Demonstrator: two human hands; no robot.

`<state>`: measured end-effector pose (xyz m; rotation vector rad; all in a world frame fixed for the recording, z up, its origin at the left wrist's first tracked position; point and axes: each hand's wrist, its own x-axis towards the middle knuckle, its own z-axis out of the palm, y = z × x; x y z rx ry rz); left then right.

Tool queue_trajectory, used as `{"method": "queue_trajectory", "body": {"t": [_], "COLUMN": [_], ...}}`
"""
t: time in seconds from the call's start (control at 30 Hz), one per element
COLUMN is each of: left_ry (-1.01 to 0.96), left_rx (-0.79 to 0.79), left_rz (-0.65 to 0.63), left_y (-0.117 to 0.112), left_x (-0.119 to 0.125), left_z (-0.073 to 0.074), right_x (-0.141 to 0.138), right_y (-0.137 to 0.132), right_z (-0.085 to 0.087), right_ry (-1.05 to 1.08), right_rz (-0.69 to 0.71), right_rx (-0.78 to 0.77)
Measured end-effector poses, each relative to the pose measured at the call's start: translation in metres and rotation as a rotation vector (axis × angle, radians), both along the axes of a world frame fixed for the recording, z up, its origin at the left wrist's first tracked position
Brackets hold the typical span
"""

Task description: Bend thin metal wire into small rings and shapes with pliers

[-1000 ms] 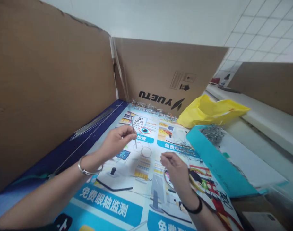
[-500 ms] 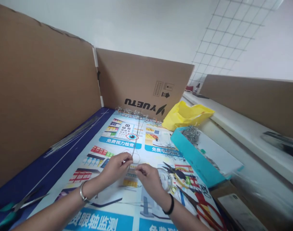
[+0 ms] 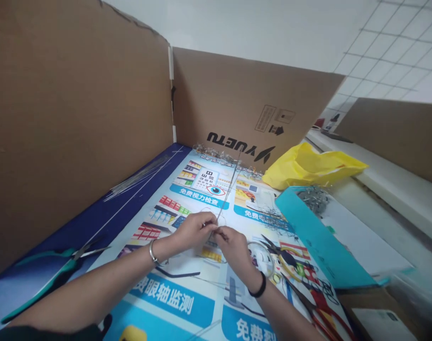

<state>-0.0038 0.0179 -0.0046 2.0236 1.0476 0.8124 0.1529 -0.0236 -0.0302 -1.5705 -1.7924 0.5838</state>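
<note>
Over the printed sheet (image 3: 208,258), my left hand (image 3: 196,229) is closed in a pinch on a few long thin wires (image 3: 228,190), which slant up and away toward the back. My right hand (image 3: 233,246) is pinched too, its fingertips meeting those of my left hand at the lower part of the wires. What exactly sits between the fingertips is too small to see. Faint loops of thin wire curve around the hands. Pliers (image 3: 270,244) with dark jaws lie on the sheet right of my right hand.
Teal-handled cutters (image 3: 74,258) lie at left, with a bundle of straight wires (image 3: 137,177) behind. Red-handled scissors (image 3: 308,305) lie at right, near a blue box (image 3: 308,237) holding tangled wire pieces. A yellow bag (image 3: 308,166) and cardboard walls (image 3: 219,94) stand behind; small wire pieces (image 3: 219,154) line the back.
My right hand has closed in on the left, so the fingertips now meet. The wires lean further right. The view has swung left, shifting everything rightward.
</note>
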Motion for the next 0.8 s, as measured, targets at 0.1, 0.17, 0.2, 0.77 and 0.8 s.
{"method": "queue_trajectory", "body": {"t": [0.1, 0.17, 0.2, 0.77, 0.8], "left_ry": [-0.016, -0.032, -0.039, -0.056, -0.059], "left_rx": [0.015, 0.026, 0.029, 0.021, 0.025], "left_rz": [0.007, 0.008, 0.008, 0.003, -0.005], "left_y": [0.0, 0.0, 0.0, 0.0, -0.001], "left_x": [0.0, -0.001, -0.001, 0.003, 0.003], "left_z": [0.0, -0.001, -0.002, -0.01, -0.01], "right_x": [0.0, 0.0, 0.0, -0.002, -0.002], "right_y": [0.001, 0.001, 0.001, 0.0, 0.0], "right_z": [-0.001, -0.002, -0.003, -0.013, -0.015], "right_ry": [0.0, 0.002, 0.004, -0.07, -0.08], "right_rz": [-0.009, -0.011, -0.011, -0.035, -0.038], "right_rx": [0.007, 0.009, 0.009, 0.075, 0.076]}}
